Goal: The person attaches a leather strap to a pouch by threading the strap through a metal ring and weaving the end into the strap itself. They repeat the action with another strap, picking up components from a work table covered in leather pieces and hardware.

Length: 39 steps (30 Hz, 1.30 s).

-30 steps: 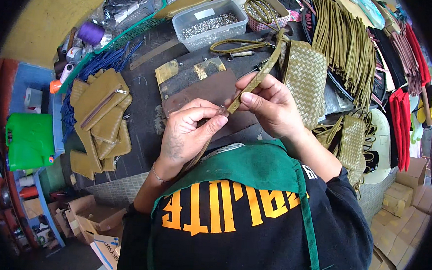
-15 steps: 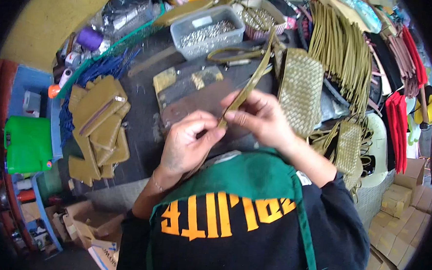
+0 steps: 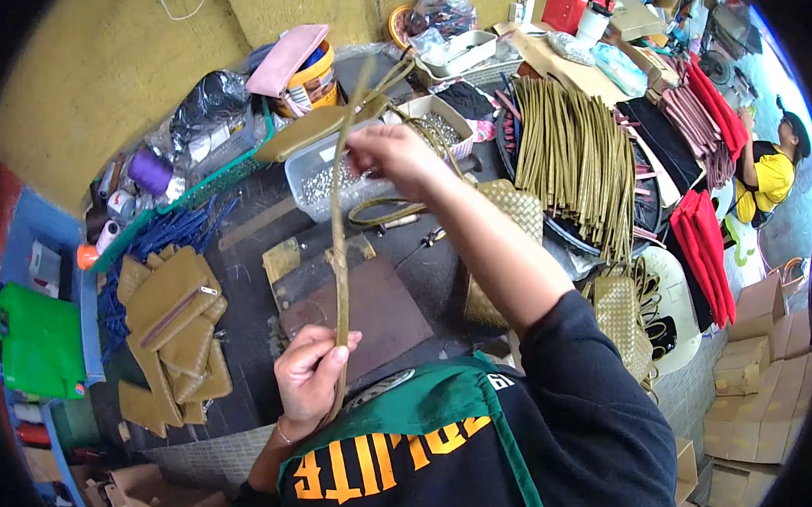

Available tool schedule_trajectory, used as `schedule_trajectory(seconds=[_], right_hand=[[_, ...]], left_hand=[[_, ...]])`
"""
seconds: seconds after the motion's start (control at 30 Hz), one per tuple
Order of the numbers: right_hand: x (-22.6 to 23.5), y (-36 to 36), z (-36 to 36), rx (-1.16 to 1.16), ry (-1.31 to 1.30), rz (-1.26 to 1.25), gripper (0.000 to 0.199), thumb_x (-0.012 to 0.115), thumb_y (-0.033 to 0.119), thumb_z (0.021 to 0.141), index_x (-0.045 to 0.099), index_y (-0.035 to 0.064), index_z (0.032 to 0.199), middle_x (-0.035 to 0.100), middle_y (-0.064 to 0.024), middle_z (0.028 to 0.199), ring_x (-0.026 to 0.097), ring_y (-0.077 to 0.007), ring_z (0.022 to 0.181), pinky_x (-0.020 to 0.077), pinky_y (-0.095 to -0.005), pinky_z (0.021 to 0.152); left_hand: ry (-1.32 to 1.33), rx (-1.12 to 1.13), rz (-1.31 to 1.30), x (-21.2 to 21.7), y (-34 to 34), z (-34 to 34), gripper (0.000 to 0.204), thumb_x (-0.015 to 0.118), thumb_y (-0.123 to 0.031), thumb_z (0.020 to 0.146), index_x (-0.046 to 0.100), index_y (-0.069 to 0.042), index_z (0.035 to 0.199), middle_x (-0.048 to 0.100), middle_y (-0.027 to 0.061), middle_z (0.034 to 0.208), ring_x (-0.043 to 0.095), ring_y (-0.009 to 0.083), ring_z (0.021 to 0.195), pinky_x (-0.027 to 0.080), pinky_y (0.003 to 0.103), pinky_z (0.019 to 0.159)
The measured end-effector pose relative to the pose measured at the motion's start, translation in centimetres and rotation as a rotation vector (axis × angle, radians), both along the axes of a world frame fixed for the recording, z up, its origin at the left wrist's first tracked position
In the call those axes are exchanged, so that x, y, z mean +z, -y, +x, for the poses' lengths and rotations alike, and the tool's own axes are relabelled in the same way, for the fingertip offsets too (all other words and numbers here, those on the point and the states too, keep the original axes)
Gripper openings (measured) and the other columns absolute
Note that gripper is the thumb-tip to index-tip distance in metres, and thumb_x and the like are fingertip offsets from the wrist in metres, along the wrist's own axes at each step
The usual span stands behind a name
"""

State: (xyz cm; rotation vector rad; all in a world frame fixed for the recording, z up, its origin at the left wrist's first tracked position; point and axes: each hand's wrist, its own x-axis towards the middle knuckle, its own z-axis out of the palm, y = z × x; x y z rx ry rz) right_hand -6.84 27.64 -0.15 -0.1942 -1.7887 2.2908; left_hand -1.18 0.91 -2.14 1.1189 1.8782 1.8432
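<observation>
My left hand [image 3: 308, 372] is closed around the lower part of a long, narrow olive strap [image 3: 340, 259], near the apron's top edge. The strap rises upright past my right hand, its upper end blurred. My right hand [image 3: 395, 159] is stretched forward over a clear plastic box [image 3: 309, 203] of small shiny metal pieces [image 3: 322, 183]. Its fingers are curled together; whatever they hold is hidden. A dark brown board [image 3: 375, 312] lies on the table between my hands. Beyond my right forearm is a woven olive pouch [image 3: 510, 204].
Olive pouches [image 3: 178, 315] are piled at left, below blue strips [image 3: 173, 228]. A stack of olive straps [image 3: 576, 161] and red pieces [image 3: 704, 255] lie at right. A purple thread spool [image 3: 150, 172] stands far left. A person in yellow [image 3: 770, 176] sits far right.
My right hand has left the strap near my left hand and reached forward to the box of metal pieces. My left hand keeps the strap, now more upright. The view has tilted up.
</observation>
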Motion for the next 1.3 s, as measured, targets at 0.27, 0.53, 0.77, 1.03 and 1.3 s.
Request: schedule_trajectory(seconds=[0.27, 0.53, 0.77, 1.03, 1.3], right_hand=[[-8.4, -16.4, -6.4, -0.484, 0.619, 1.230, 0.024, 0.049, 0.013, 0.073, 0.061, -0.0003, 0.089, 0.058, -0.0228, 0.091, 0.057, -0.0339, 0.087, 0.0449, -0.0406, 0.078], [-13.8, -18.8, -7.1, -0.103, 0.680, 1.602, 0.021, 0.053, 0.018, 0.074, 0.064, 0.0009, 0.077, 0.061, -0.0198, 0.081, 0.060, -0.0309, 0.079, 0.0471, -0.0381, 0.067], [-12.2, -18.6, -4.6, -0.039, 0.573, 1.739, 0.021, 0.054, 0.021, 0.072, 0.064, 0.0050, 0.080, 0.061, -0.0189, 0.080, 0.060, -0.0318, 0.078, 0.0473, -0.0387, 0.072], [-9.6, -14.7, -2.5, -0.538, 0.109, 0.394, 0.014, 0.055, 0.007, 0.076, 0.056, 0.0018, 0.090, 0.053, -0.0005, 0.067, 0.047, -0.0063, 0.056, 0.0376, -0.0180, 0.050], [-6.2, -1.3, 5.4, -0.175, -0.089, -0.591, 0.018, 0.050, 0.012, 0.085, 0.051, 0.0003, 0.098, 0.054, -0.0035, 0.077, 0.050, -0.0091, 0.065, 0.0415, -0.0173, 0.053]], left_hand=[[0.118, 0.056, -0.024, -0.5, 1.5, -1.3, 0.014, 0.047, 0.002, 0.078, 0.059, 0.009, 0.080, 0.057, 0.0165, 0.082, 0.059, 0.0245, 0.079, 0.049, 0.037, 0.075], [0.135, 0.028, -0.020, -0.4, 1.2, -2.7, 0.013, 0.051, -0.001, 0.079, 0.060, 0.009, 0.080, 0.058, 0.0156, 0.080, 0.060, 0.0222, 0.078, 0.050, 0.031, 0.070], [0.108, 0.009, -0.016, -0.2, 0.5, -2.7, 0.013, 0.052, -0.001, 0.078, 0.061, 0.008, 0.081, 0.059, 0.0142, 0.080, 0.059, 0.0195, 0.075, 0.049, 0.029, 0.069], [0.034, 0.132, -0.080, 0.4, 0.6, -2.5, 0.014, 0.055, -0.006, 0.079, 0.064, 0.004, 0.084, 0.058, 0.0091, 0.074, 0.054, 0.0136, 0.069, 0.043, 0.024, 0.062], [-0.026, 0.204, 0.000, -0.3, -0.4, -1.4, 0.008, 0.062, -0.003, 0.074, 0.060, 0.005, 0.073, 0.054, 0.0060, 0.069, 0.051, 0.0110, 0.062, 0.040, 0.023, 0.053]])
